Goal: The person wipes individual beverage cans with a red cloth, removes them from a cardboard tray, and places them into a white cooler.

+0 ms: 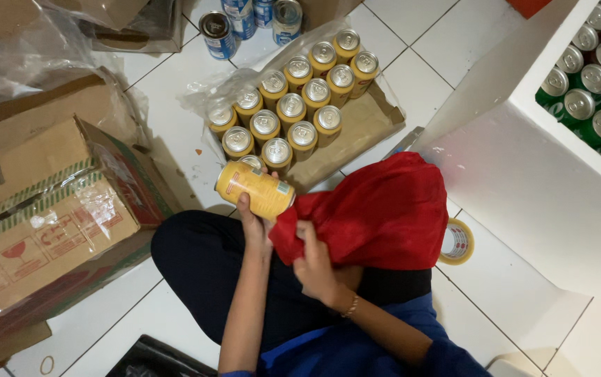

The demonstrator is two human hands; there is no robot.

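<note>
Cardboard tray [367,129] of yellow cans [293,108] faces hands [283,244].

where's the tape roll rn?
Head view, right of centre: the tape roll lies on the tiled floor, half hidden behind the red cloth, beside the white shelf wall.

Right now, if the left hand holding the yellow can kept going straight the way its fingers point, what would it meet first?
The left hand points up-frame, holding the yellow can. Straight on, it would probably first meet the nearest upright yellow cans in the cardboard tray, though depth is unclear.
</note>
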